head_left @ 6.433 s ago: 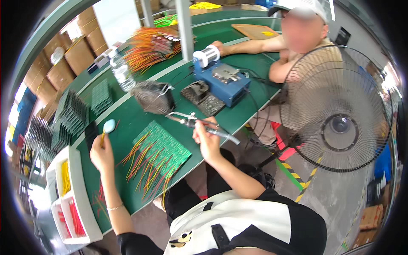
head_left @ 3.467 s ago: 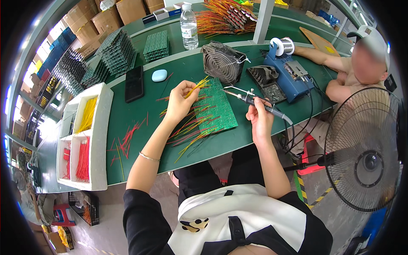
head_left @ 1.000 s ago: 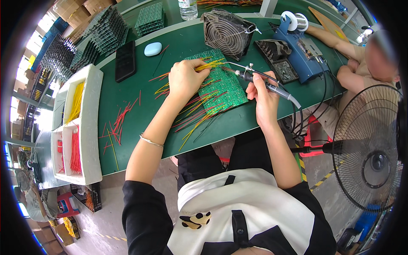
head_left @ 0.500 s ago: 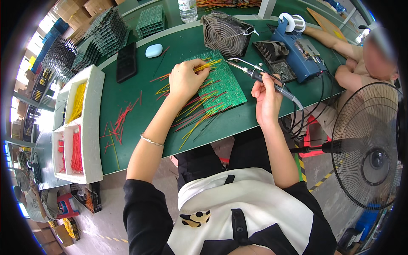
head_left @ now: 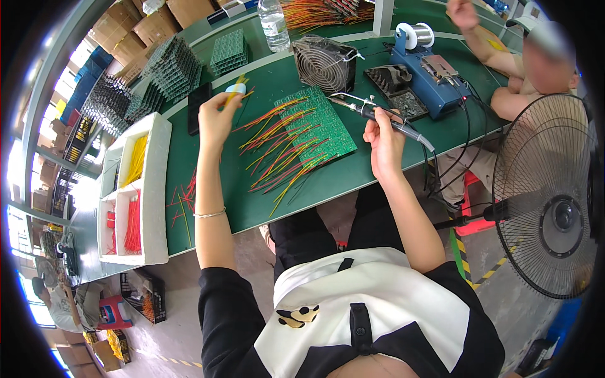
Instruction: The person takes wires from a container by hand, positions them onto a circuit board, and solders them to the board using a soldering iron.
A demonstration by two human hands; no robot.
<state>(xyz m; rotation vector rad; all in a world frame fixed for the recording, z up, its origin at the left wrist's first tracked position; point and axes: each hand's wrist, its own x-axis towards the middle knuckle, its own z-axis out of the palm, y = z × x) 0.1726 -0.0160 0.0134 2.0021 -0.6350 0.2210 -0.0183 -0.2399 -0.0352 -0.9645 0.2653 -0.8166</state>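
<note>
My left hand (head_left: pixel 217 118) pinches a few yellow wires (head_left: pixel 242 80) above the table, beside a small pale-blue rounded case (head_left: pixel 236 89) that it partly covers. In my right hand (head_left: pixel 386 143) is a soldering iron (head_left: pixel 365 112) with a thin metal feed arm along it. Its tip points toward the upper right edge of a green circuit board panel (head_left: pixel 334 129), seemingly apart from it. Rows of red and yellow wires (head_left: pixel 277 148) stick out from the panel's left part across the green table (head_left: pixel 236 201).
A white foam box (head_left: pixel 161 189) of yellow and red wires stands left, with loose red wires beside it. Behind are a dark phone (head_left: pixel 198 110), a fume fan (head_left: pixel 324 66), a bottle (head_left: pixel 275 28) and a blue soldering station (head_left: pixel 428 82). A co-worker and a standing fan (head_left: pixel 548 195) are at right.
My left hand has moved left off the board, carrying yellow wires to near the pale-blue case. My right hand still holds the soldering iron, slightly shifted. The co-worker's hand has risen.
</note>
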